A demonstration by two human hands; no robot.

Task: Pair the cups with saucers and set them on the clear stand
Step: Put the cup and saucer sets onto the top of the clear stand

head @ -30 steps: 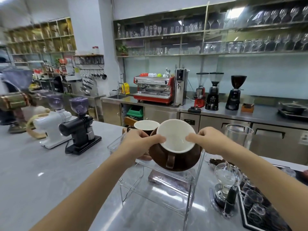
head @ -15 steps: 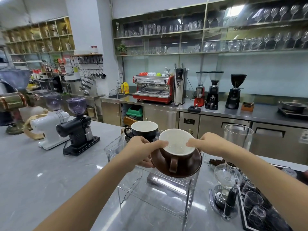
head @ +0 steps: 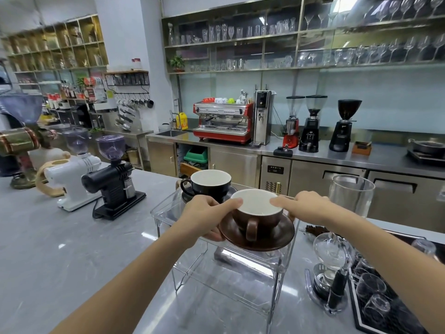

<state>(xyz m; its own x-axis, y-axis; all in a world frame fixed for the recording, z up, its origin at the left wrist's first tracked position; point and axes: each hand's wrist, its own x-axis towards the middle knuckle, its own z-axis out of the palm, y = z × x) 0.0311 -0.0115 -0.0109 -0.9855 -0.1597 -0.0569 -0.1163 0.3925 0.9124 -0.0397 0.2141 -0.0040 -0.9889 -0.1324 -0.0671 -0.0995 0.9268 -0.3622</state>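
A brown cup (head: 258, 214) with a white inside sits on a brown saucer (head: 272, 237), handle turned toward me. My left hand (head: 207, 216) grips the saucer's left edge, thumb on the cup's rim. My right hand (head: 304, 207) holds the right side, a finger on the rim. The pair is level at the top of the clear stand (head: 168, 208), at its right front. Whether the saucer rests on the stand is unclear. A black cup (head: 208, 184) on a black saucer (head: 232, 191) stands on the stand's back left.
A black grinder (head: 115, 179) and a white grinder (head: 74, 173) stand left of the stand. To its right are a tall glass vessel (head: 351, 195), a siphon brewer (head: 331, 268) and a dark tray (head: 356, 300) of small glasses. Behind runs a steel counter (head: 385, 157) with machines.
Both hands have lowered the brown cup and saucer toward the stand's top and levelled it from a tilt. The black cup behind has come fully into sight.
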